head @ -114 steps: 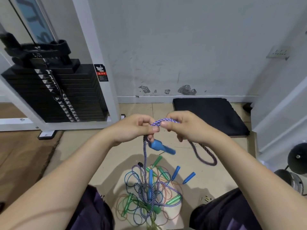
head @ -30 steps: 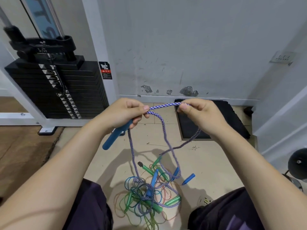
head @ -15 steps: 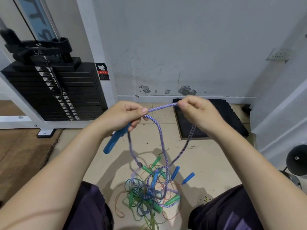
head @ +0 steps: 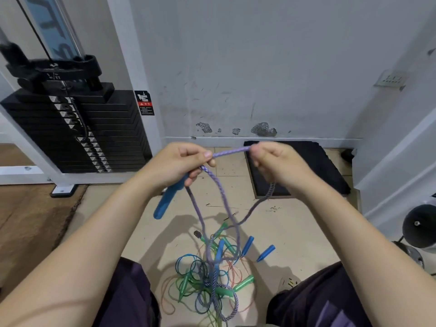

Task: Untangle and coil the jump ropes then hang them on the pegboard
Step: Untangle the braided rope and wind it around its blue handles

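Purple rope (head: 232,152) stretched between both hands above the floor tangle (head: 212,274). Left hand (head: 175,165) grips rope plus blue handle (head: 168,200); right hand (head: 274,161) pinches rope. Step: untangling, coil barely started. Next: draw more rope free of the tangle, lay a loop.

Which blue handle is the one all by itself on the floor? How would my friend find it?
Start at the tangled pile of jump ropes on the tiled floor between the person's knees. Look just to its right for a short blue handle, lying slanted. Unlike the other handles, it sits apart from the tangle, on bare tile.
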A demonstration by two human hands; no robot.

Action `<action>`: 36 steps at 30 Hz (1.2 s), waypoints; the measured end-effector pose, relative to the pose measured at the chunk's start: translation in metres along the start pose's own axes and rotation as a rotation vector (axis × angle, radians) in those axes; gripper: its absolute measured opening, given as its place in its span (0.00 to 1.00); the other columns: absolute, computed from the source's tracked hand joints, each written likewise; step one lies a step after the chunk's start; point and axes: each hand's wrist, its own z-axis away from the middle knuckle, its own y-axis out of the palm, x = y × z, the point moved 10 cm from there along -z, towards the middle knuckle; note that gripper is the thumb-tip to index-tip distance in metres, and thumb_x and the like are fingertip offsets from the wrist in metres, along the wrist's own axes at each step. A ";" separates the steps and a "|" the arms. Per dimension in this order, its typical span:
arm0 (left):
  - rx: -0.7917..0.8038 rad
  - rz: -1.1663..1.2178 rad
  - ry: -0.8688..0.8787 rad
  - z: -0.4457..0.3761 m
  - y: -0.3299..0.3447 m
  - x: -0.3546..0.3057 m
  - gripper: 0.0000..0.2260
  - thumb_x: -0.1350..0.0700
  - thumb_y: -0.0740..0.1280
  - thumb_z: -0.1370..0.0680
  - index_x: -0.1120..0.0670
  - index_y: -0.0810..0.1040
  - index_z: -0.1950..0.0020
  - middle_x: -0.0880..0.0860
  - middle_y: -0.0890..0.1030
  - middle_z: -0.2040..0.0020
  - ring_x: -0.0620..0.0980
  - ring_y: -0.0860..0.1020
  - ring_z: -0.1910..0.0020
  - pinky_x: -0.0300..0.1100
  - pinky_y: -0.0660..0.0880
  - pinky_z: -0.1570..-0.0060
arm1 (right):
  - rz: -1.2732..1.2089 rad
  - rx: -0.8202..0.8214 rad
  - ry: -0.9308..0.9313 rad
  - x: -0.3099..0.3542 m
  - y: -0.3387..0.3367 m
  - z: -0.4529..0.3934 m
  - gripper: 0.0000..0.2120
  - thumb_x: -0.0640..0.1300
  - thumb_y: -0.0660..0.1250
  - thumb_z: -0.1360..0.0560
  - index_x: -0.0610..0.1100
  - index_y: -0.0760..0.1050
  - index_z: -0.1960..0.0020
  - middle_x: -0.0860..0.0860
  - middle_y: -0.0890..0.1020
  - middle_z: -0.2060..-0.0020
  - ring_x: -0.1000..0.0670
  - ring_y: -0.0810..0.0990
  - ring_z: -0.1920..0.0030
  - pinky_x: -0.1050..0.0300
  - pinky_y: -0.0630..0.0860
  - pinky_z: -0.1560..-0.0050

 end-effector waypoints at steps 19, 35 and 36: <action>-0.085 0.108 -0.018 -0.004 -0.009 0.016 0.04 0.58 0.64 0.18 0.57 0.76 0.45 0.50 0.72 0.73 0.47 0.69 0.78 0.37 0.69 0.73 | -0.277 -0.060 0.073 -0.015 -0.021 0.000 0.17 0.49 0.61 0.18 0.43 0.70 0.63 0.49 0.59 0.73 0.52 0.54 0.72 0.55 0.48 0.70; -0.095 0.132 -0.018 -0.004 -0.007 0.013 0.02 0.61 0.64 0.19 0.58 0.75 0.48 0.53 0.72 0.71 0.47 0.68 0.80 0.37 0.68 0.76 | -0.187 -0.018 0.064 -0.013 -0.013 0.003 0.15 0.51 0.66 0.22 0.43 0.71 0.64 0.52 0.62 0.75 0.53 0.57 0.74 0.59 0.53 0.71; -0.109 0.132 -0.014 -0.003 -0.010 0.013 0.02 0.61 0.64 0.19 0.58 0.75 0.48 0.53 0.72 0.72 0.47 0.68 0.80 0.36 0.68 0.76 | -0.196 -0.031 0.065 -0.015 -0.018 0.003 0.16 0.50 0.65 0.22 0.43 0.70 0.64 0.52 0.63 0.74 0.53 0.57 0.74 0.58 0.53 0.71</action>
